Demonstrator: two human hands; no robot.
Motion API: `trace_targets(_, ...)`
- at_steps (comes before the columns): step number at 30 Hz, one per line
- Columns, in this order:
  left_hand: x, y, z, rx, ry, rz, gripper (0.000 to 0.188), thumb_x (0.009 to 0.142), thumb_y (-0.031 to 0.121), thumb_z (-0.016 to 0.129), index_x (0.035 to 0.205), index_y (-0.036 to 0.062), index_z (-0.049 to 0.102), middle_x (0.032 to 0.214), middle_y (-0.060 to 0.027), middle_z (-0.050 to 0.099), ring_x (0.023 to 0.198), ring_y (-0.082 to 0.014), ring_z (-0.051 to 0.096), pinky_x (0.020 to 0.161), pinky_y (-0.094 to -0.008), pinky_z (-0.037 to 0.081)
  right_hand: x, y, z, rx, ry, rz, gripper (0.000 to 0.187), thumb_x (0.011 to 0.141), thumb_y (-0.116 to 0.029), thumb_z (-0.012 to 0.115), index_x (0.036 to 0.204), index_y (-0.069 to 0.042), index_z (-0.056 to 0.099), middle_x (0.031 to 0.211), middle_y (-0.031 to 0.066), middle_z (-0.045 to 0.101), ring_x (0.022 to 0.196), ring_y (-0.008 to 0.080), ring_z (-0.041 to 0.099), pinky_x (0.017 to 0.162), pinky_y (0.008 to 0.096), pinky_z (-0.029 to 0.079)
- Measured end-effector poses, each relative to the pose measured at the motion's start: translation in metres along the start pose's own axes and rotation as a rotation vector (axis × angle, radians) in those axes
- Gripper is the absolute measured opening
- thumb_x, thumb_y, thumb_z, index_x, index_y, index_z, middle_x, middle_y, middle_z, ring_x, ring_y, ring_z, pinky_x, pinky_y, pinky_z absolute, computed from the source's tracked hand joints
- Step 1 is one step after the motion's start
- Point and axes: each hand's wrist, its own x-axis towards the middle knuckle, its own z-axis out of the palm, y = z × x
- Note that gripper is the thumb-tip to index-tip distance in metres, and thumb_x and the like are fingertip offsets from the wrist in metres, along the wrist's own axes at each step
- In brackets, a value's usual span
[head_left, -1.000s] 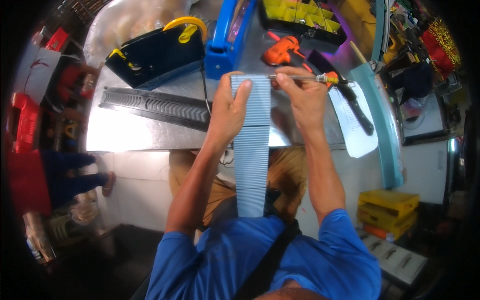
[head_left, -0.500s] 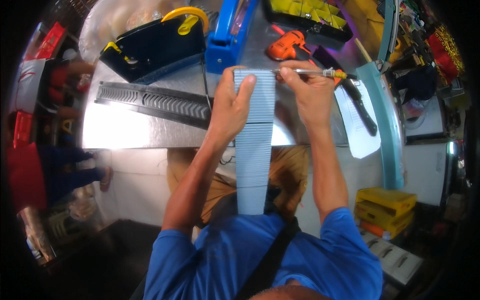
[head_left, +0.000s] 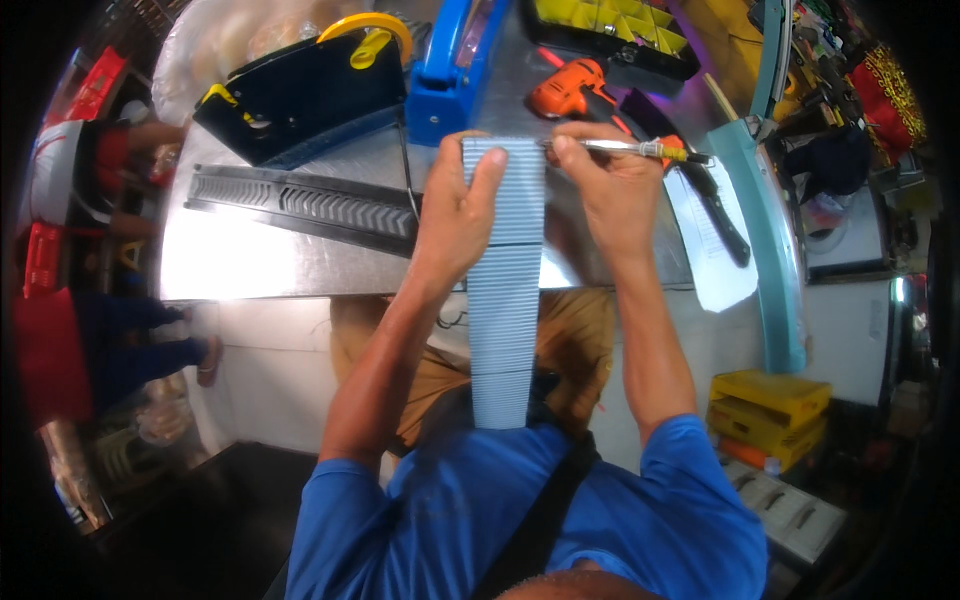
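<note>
A long light-blue ribbed strip [head_left: 505,290] runs from the table edge down towards my body, a dark line crossing it. My left hand [head_left: 462,205] is closed on its far left edge, thumb flat on the ribbed face. Beside its far right corner, my right hand [head_left: 612,195] pinches a slim pen-like tool [head_left: 625,147] with a metallic shaft and a yellow and orange section. The tool's thin end points left, at the strip's far right edge; whether it touches cannot be made out. My fingers behind the strip are hidden.
On the metal table [head_left: 235,255] lie a black slotted strip [head_left: 300,210], a dark box with yellow parts [head_left: 310,110], a blue device [head_left: 445,80], an orange power tool [head_left: 570,88], a black knife-like tool [head_left: 725,215] over paper, and a yellow-compartment organizer [head_left: 620,30]. Yellow boxes [head_left: 765,415] stand lower right.
My right hand and the slim tool have shifted very slightly left. The whole view has moved a little; both grips stay the same.
</note>
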Motion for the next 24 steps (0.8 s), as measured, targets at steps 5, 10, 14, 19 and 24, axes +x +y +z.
trace_targets(5, 0.000, -0.003, 0.000, 0.017, 0.005, 0.046, 0.034, 0.106, 0.030, 0.056, 0.119, -0.0009, 0.055, 0.098, -0.0064, 0.064, 0.087, -0.0076, 0.059, 0.078, -0.0242, 0.050, -0.004, 0.005, -0.003, -0.047, -0.016, -0.042, 0.012, 0.089, -0.006, 0.073, 0.097, 0.003, 0.075, 0.080, 0.0012, 0.071, 0.072, 0.0061, 0.062, 0.066, 0.0227, 0.050)
trace_targets(10, -0.001, 0.001, 0.000, 0.005, 0.013, -0.017, 0.030, 0.104, 0.023, 0.056, 0.117, -0.0040, 0.055, 0.099, -0.0116, 0.065, 0.089, -0.0149, 0.062, 0.081, -0.0311, 0.051, -0.003, -0.001, -0.003, -0.030, -0.025, -0.011, 0.013, 0.089, -0.007, 0.073, 0.098, 0.002, 0.075, 0.081, 0.0017, 0.071, 0.074, 0.0060, 0.062, 0.067, 0.0223, 0.050)
trace_targets(14, -0.001, 0.006, 0.000, 0.062, 0.008, 0.016, 0.031, 0.104, 0.023, 0.056, 0.117, -0.0044, 0.055, 0.101, -0.0125, 0.065, 0.091, -0.0161, 0.062, 0.082, -0.0319, 0.051, -0.002, 0.002, -0.003, -0.063, -0.012, -0.034, 0.013, 0.089, -0.007, 0.074, 0.098, 0.002, 0.075, 0.082, 0.0019, 0.071, 0.074, 0.0063, 0.063, 0.067, 0.0230, 0.051)
trace_targets(19, -0.002, -0.003, 0.003, 0.081, 0.001, 0.058, 0.035, 0.106, 0.031, 0.055, 0.119, -0.0015, 0.055, 0.099, -0.0073, 0.064, 0.085, -0.0089, 0.059, 0.075, -0.0251, 0.050, -0.002, 0.010, -0.001, -0.010, 0.030, -0.061, 0.014, 0.090, -0.007, 0.074, 0.099, 0.003, 0.075, 0.084, 0.0026, 0.072, 0.074, 0.0075, 0.064, 0.068, 0.0232, 0.052)
trace_targets(24, -0.001, 0.006, 0.002, 0.011, -0.026, -0.051, 0.031, 0.103, 0.021, 0.058, 0.119, -0.0054, 0.054, 0.104, -0.0140, 0.066, 0.094, -0.0172, 0.063, 0.084, -0.0328, 0.051, 0.019, 0.008, 0.000, 0.004, 0.055, -0.014, 0.014, 0.090, -0.005, 0.073, 0.101, 0.004, 0.074, 0.088, 0.0060, 0.073, 0.076, 0.0103, 0.067, 0.071, 0.0243, 0.054)
